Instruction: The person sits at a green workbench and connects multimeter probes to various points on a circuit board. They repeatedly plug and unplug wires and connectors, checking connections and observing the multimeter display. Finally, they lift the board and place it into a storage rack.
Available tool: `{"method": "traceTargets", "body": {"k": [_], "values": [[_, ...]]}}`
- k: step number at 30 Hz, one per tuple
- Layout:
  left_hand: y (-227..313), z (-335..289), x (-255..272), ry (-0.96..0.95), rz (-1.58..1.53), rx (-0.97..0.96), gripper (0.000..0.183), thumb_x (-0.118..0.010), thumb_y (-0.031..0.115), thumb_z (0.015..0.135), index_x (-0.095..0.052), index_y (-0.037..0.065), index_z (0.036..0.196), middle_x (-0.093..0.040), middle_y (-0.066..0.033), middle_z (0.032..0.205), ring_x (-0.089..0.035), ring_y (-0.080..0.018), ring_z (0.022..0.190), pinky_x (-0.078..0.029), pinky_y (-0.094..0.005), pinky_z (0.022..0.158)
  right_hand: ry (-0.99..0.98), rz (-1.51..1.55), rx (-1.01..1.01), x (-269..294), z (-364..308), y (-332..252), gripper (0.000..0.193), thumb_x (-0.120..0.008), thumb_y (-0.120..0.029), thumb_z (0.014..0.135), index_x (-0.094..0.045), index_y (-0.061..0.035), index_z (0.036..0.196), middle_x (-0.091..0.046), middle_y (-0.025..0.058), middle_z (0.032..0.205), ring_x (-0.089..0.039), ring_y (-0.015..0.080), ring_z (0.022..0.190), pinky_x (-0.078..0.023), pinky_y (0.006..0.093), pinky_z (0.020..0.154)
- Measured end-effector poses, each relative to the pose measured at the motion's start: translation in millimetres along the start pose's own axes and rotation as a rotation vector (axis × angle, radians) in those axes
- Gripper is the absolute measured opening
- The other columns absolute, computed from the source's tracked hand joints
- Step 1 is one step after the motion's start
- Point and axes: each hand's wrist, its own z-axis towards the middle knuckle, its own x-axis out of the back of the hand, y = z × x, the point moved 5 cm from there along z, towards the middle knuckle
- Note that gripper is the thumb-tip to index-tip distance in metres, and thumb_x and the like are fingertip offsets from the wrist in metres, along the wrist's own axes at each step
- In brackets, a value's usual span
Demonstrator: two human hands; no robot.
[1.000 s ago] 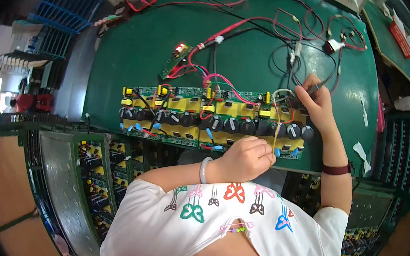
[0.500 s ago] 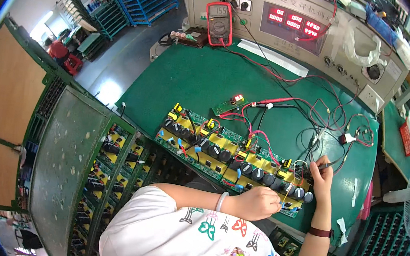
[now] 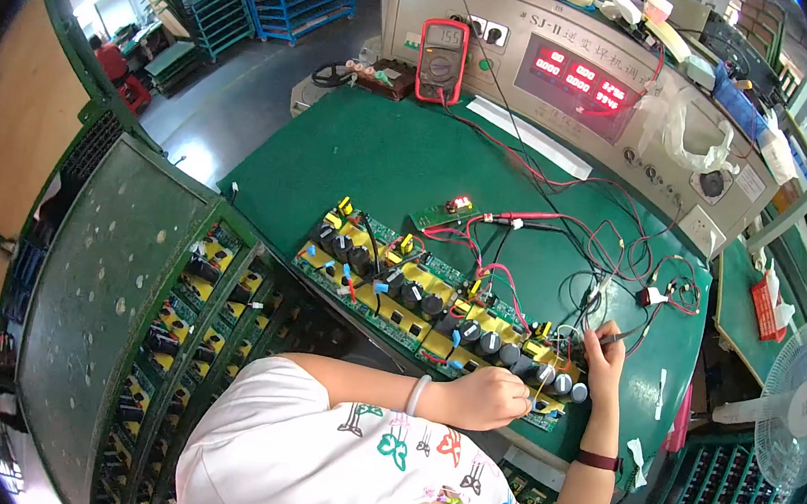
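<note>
A long green circuit board (image 3: 419, 336) with black capacitors and yellow parts lies along the near edge of the green bench. My left hand (image 3: 488, 400) is closed at the near side of its right end. A thin pale yellow wire (image 3: 538, 389) rises by its fingertips; what they pinch is hidden. Beyond the board's right end, my right hand (image 3: 603, 357) is closed with thumb and fingers together. Out of it sticks a slim dark tool (image 3: 623, 335), its kind unclear. Tangled wires (image 3: 599, 292) lie just past that hand.
A small board with a lit red display (image 3: 459, 203) is wired to the long board. Behind stand a red multimeter (image 3: 442, 62) and a grey test console (image 3: 501, 75). A green rack (image 3: 111, 320) with more boards is at left, a fan (image 3: 805, 407) at right.
The whole view has shifted, so the bench and both hands appear slightly further left. My hands keep nearly the same places at the board's right end.
</note>
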Motion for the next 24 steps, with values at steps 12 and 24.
{"method": "traceTargets", "body": {"k": [12, 24], "values": [[6.4, 2.2, 4.7, -0.036, 0.114, -0.085, 0.011, -0.067, 0.012, 0.080, -0.058, 0.005, 0.079, -0.056, -0.0067, 0.077, -0.060, -0.0241, 0.074, -0.048, -0.0370, 0.064, 0.116, 0.274, -0.109, 25.8, -5.9, -7.4, 0.020, -0.061, -0.020, 0.100, -0.052, -0.0114, 0.084, -0.047, -0.0061, 0.070, -0.042, 0.0046, 0.060, -0.032, 0.0225, 0.054], [59.8, 70.2, -58.3, -0.195, 0.236, -0.337, 0.028, -0.062, 0.014, 0.078, -0.065, 0.003, 0.103, -0.054, -0.0031, 0.078, -0.060, -0.0176, 0.073, -0.048, -0.0300, 0.062, 0.200, -0.855, -0.184, 163.1, 59.6, 2.6, 0.038, -0.061, -0.041, 0.095, -0.063, -0.0036, 0.104, -0.070, 0.0156, 0.094, -0.066, 0.0348, 0.087, -0.051, 0.0406, 0.079]]}}
